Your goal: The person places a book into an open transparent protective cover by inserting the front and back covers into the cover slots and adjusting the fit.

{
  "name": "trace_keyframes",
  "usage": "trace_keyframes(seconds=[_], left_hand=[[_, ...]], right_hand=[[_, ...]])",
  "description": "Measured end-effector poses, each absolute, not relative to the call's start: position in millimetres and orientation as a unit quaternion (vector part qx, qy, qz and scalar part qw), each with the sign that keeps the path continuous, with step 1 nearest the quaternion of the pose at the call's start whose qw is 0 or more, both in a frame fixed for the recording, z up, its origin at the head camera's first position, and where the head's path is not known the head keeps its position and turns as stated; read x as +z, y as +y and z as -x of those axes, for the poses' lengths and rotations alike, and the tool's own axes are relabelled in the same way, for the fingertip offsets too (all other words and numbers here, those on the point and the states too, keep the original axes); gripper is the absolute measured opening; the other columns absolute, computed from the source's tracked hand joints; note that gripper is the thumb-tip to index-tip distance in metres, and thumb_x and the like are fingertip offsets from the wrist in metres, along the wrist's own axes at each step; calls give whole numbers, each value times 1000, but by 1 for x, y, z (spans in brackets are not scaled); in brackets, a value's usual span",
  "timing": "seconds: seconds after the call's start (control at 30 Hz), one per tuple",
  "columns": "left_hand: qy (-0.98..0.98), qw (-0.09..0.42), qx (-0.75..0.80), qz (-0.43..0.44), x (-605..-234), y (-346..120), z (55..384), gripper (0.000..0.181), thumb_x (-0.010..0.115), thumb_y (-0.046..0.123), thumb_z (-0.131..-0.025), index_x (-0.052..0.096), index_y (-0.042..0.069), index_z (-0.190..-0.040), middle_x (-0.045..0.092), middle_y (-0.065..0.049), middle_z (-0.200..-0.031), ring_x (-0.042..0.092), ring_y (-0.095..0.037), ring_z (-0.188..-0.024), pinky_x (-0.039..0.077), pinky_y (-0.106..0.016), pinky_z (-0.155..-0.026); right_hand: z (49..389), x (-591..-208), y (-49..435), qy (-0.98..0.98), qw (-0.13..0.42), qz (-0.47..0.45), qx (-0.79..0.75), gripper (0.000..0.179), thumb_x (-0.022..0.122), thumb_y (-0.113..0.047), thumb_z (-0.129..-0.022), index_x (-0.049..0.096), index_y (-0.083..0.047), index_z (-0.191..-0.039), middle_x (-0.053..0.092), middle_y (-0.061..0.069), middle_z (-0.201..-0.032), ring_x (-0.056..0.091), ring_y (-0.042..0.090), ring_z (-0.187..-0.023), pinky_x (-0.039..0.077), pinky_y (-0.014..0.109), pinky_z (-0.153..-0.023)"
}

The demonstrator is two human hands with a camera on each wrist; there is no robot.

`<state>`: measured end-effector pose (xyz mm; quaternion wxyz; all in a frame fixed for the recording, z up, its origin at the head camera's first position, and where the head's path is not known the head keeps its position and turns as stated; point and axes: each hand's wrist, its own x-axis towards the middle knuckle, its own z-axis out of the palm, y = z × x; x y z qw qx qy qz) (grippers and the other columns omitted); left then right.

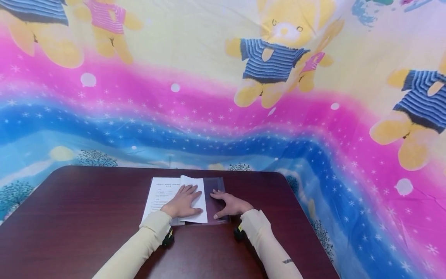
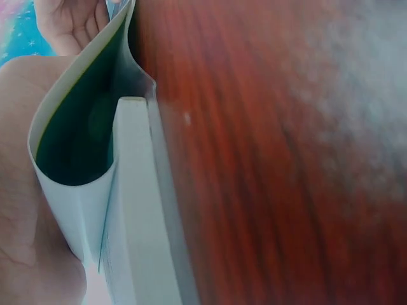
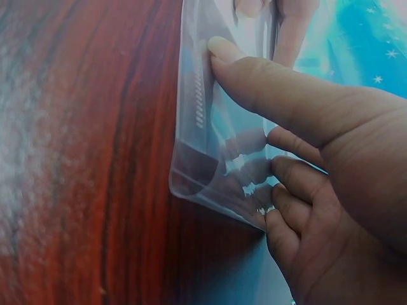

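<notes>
Our left hand (image 1: 184, 203) touches the curled white cover (image 2: 73, 197), our right hand (image 1: 232, 205) the clear plastic (image 3: 219, 146), fingers apart, and pressing hard might crease both.

The head view looks forward and down; low, close wrist views share its tabletop (image 1: 202, 250).

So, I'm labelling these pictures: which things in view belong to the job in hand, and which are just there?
In the job:
book, printed page up, under the left hand
clear plastic cover, touched by the right hand

Just there:
dark wooden table
bear-print cloth behind it
</notes>
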<state>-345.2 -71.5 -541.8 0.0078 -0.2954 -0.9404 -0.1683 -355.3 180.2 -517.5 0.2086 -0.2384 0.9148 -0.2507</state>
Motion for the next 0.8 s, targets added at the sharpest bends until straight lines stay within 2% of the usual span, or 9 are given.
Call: trace_keyframes(seconds=[0.57,0.8], left_hand=[[-942,4,-171,289,-544,-66,344,72,66,43,-92,51,0,-147,36,-25,-160,29,-46,-148,15,-60,-124],[-946,27,-175,272,-540,-62,340,73,71,47,-90,55,0,-144,33,-26,-161,28,-48,-148,15,-63,-122]], right_hand=[[354,-519,180,910,208,249,-258,91,86,-31,-83,38,-16,-159,23,5,-169,14,31,-158,26,57,-122],[353,-518,181,909,207,248,-263,90,86,-30,-83,38,-15,-158,24,5,-169,14,31,-158,26,57,-122]])
